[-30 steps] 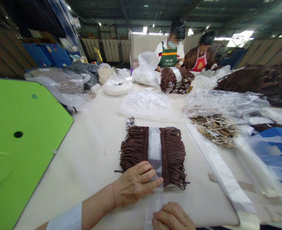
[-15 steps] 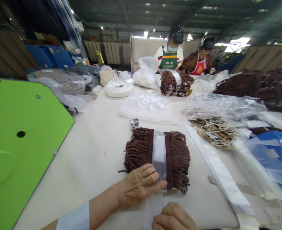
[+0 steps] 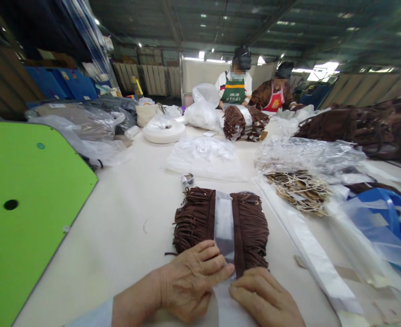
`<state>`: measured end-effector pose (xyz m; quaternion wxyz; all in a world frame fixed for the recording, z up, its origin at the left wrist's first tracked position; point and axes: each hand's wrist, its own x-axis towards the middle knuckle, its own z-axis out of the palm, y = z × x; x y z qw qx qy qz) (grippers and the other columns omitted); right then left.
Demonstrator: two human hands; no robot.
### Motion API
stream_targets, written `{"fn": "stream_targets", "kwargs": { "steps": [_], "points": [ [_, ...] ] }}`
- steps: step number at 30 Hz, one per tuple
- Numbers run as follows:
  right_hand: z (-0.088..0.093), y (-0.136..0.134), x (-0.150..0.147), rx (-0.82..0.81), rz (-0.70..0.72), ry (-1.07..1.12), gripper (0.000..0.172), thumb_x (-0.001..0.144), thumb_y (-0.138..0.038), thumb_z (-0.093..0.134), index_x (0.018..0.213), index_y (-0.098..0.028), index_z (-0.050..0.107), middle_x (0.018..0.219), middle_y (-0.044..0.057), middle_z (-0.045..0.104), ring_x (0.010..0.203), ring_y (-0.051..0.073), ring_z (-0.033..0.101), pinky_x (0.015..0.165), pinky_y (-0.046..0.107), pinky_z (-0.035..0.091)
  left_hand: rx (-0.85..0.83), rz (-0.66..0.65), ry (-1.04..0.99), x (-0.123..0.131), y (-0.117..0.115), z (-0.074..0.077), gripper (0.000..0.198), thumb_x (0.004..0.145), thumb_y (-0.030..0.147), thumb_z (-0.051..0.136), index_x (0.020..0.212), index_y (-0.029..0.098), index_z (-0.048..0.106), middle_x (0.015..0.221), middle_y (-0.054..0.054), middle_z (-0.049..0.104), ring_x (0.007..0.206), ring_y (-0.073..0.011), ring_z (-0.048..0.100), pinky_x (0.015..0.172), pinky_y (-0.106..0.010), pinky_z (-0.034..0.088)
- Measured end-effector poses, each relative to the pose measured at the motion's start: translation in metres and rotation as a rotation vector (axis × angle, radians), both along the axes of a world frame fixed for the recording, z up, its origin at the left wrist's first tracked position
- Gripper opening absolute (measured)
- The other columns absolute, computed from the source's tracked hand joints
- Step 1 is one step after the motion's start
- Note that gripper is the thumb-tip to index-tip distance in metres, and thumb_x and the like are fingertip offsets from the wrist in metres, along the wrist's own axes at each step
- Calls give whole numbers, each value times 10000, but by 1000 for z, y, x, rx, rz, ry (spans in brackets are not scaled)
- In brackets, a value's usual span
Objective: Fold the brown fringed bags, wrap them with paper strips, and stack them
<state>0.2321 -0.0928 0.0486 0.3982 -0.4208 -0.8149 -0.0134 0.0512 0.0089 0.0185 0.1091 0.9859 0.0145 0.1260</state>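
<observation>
A brown fringed bag point(image 3: 221, 222) lies flat on the white table point(image 3: 125, 227) in front of me, with a translucent white strip point(image 3: 223, 225) running down its middle. My left hand point(image 3: 190, 277) rests on the bag's near edge, fingers pressed flat on the strip's lower end. My right hand point(image 3: 265, 299) lies just right of it, fingertips touching the same strip at the bag's near edge. Both hands press down rather than grip.
A bright green panel point(image 3: 26, 204) fills the left. Clear plastic bags point(image 3: 205, 154), a white tape roll point(image 3: 164, 130), a pile of paper tags point(image 3: 299, 190), a blue container point(image 3: 387, 218) and more brown fringed bags point(image 3: 243, 122) lie around. Two people work at the far end.
My right hand has moved up from the table's near edge to the bag's near edge beside my left hand. The left hand stays on the strip.
</observation>
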Motion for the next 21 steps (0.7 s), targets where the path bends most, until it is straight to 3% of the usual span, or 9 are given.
{"fn": "stream_targets", "kwargs": {
  "steps": [4, 8, 11, 14, 18, 21],
  "points": [
    [1, 28, 2, -185, -141, 176, 244, 864, -130, 422, 809, -191, 652, 699, 25, 625, 629, 108, 593, 539, 170, 479, -110, 145, -255, 5, -4, -11, 141, 858, 257, 445, 930, 196, 549, 911, -28, 601, 923, -155, 524, 978, -359, 370],
    [-14, 51, 8, -364, -230, 310, 238, 845, -222, 478, 700, -208, 666, 659, 6, 579, 608, 116, 574, 535, 192, 442, -193, 278, -431, 7, -9, -19, 118, 878, 218, 438, 907, 165, 539, 869, -58, 625, 867, -147, 573, 906, -323, 445],
    [-25, 60, 9, -541, -325, 368, 207, 800, -292, 555, 639, -204, 650, 617, -9, 569, 591, 123, 554, 550, 211, 407, -237, 290, -489, 6, -9, -21, 68, 862, 219, 473, 885, 160, 499, 869, -79, 622, 870, -162, 582, 862, -321, 474],
    [-28, 64, 8, -715, -428, 428, 194, 764, -308, 575, 611, -195, 617, 592, -24, 565, 585, 125, 531, 550, 217, 369, -222, 301, -509, 5, -7, -20, 170, 868, 232, 462, 1008, 135, 458, 833, -82, 604, 849, -174, 577, 817, -322, 491],
    [-27, 66, 5, -826, -520, 441, 199, 725, -333, 584, 581, -197, 583, 535, -42, 530, 553, 125, 491, 535, 227, 318, -108, 296, -402, 9, -2, -12, 287, 902, 237, 373, 1148, 107, 442, 834, -87, 587, 800, -179, 568, 716, -302, 498],
    [-26, 70, 4, -873, -577, 410, 208, 697, -336, 594, 546, -198, 557, 500, -41, 512, 533, 130, 479, 531, 233, 301, -83, 378, -279, 18, -1, -6, 231, 898, 177, 331, 1013, 136, 527, 727, -43, 557, 664, -155, 535, 594, -262, 471]
  ]
}}
